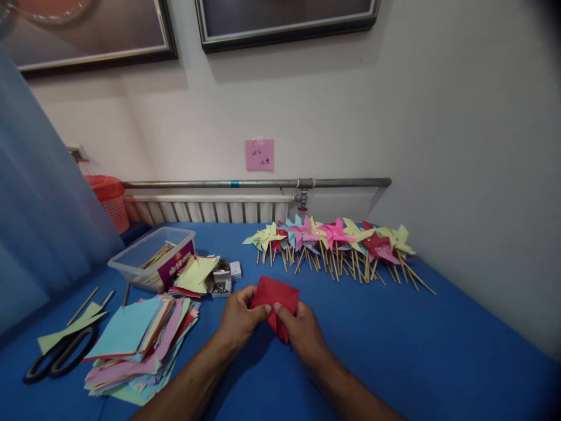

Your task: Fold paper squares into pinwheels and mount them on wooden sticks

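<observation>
A folded red paper square [275,296] is held just above the blue table [394,345] in front of me. My left hand [239,318] pinches its left side, thumb on top. My right hand [302,332] pinches its lower right part, fingers closed on the paper. A stack of coloured paper squares [135,345] lies to the left of my left hand. A row of finished paper pinwheels [337,242] on wooden sticks lies beyond the red paper, along the back of the table.
Black scissors [61,356] lie at the far left beside loose wooden sticks. A clear plastic box [153,257] with sticks, a pile of yellow squares [197,273] and small boxes of pins [222,279] sit behind the stack. A radiator and pipe run along the wall.
</observation>
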Available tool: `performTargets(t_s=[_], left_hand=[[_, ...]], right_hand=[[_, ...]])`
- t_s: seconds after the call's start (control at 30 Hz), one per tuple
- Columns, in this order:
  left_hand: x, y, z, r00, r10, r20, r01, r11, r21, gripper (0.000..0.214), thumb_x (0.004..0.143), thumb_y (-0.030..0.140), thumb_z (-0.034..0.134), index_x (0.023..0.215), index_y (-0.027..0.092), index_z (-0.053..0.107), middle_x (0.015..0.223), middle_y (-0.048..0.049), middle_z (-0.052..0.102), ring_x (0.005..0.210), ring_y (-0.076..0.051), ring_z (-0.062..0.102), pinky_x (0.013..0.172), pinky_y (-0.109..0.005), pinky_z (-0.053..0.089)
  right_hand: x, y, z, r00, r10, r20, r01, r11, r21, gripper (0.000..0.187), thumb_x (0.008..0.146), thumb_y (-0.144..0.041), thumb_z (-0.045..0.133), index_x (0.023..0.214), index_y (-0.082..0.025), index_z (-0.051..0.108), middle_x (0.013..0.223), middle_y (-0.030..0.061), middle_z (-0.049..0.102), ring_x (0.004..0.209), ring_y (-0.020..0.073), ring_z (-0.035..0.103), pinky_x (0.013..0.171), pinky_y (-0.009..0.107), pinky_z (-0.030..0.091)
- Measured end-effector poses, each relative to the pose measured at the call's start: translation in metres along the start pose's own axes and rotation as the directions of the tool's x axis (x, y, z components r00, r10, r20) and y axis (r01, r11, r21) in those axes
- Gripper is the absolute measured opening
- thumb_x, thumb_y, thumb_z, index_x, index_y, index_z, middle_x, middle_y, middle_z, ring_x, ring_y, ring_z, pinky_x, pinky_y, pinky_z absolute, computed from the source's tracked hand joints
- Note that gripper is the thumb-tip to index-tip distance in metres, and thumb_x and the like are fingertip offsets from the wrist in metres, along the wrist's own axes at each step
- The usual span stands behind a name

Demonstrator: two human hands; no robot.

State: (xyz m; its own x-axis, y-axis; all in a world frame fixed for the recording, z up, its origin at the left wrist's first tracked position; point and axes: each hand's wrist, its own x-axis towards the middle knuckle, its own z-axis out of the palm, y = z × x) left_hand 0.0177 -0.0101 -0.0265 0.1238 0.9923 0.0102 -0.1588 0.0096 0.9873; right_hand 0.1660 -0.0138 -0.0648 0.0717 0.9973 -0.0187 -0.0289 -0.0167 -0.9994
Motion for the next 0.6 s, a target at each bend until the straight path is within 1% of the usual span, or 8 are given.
performTargets(t_s=[0.1, 0.23, 0.37, 0.53, 0.6], left_hand=[[0.0006, -0.0003, -0.0003, 1.000, 0.003, -0.011, -0.003, 1.000, -0.013, 0.028, 0.059, 0.026, 0.088, 0.077, 0.014, 0.071, 0.068, 0.0008, 0.069, 0.058, -0.011, 0.054, 0.060, -0.023, 0.042], [0.0010, -0.0019, -0.0001, 0.999, 0.022, -0.024, -0.022, 1.000, -0.008, 0.026, 0.059, 0.026, 0.088, 0.075, 0.015, 0.070, 0.068, 0.0013, 0.068, 0.059, -0.011, 0.054, 0.060, -0.023, 0.043], [0.0004, -0.0025, -0.0002, 1.000, 0.021, 0.003, -0.021, 1.000, -0.005, 0.025, 0.061, 0.027, 0.088, 0.077, 0.016, 0.072, 0.070, 0.0001, 0.070, 0.061, -0.012, 0.056, 0.062, -0.024, 0.044], [0.0004, -0.0034, 0.0003, 1.000, 0.020, 0.000, -0.020, 1.000, 0.007, 0.025, 0.061, 0.028, 0.087, 0.076, 0.015, 0.071, 0.069, 0.0005, 0.068, 0.059, -0.011, 0.054, 0.061, -0.024, 0.042], [0.0005, -0.0027, 0.0000, 1.000, 0.028, -0.009, -0.028, 0.999, 0.017, 0.025, 0.061, 0.029, 0.086, 0.075, 0.015, 0.071, 0.068, 0.0007, 0.068, 0.059, -0.012, 0.053, 0.061, -0.023, 0.042]], right_hand=[[-0.0001, -0.0012, -0.0003, 0.999, -0.035, 0.026, 0.034, 0.999, 0.022, 0.030, 0.074, -0.050, 0.073, 0.074, -0.020, 0.073, 0.065, 0.0021, 0.073, 0.057, 0.0174, 0.060, 0.056, 0.028, 0.047], [0.0009, -0.0003, -0.0011, 0.999, -0.027, 0.034, 0.025, 0.999, 0.049, 0.029, 0.072, -0.048, 0.075, 0.079, -0.020, 0.076, 0.071, 0.0027, 0.077, 0.061, 0.0191, 0.065, 0.060, 0.029, 0.050], [0.0012, -0.0026, -0.0012, 0.999, -0.031, 0.018, 0.030, 0.999, 0.025, 0.026, 0.071, -0.046, 0.075, 0.076, -0.021, 0.076, 0.067, 0.0026, 0.075, 0.058, 0.0190, 0.063, 0.057, 0.029, 0.049], [0.0014, -0.0044, -0.0019, 1.000, -0.010, -0.004, 0.010, 1.000, 0.001, 0.025, 0.071, -0.046, 0.074, 0.070, -0.020, 0.073, 0.061, 0.0014, 0.072, 0.054, 0.0173, 0.059, 0.053, 0.027, 0.045], [0.0022, -0.0013, -0.0030, 1.000, -0.018, 0.006, 0.018, 1.000, 0.001, 0.025, 0.072, -0.045, 0.073, 0.072, -0.020, 0.073, 0.062, 0.0016, 0.072, 0.054, 0.0172, 0.059, 0.054, 0.027, 0.045]])
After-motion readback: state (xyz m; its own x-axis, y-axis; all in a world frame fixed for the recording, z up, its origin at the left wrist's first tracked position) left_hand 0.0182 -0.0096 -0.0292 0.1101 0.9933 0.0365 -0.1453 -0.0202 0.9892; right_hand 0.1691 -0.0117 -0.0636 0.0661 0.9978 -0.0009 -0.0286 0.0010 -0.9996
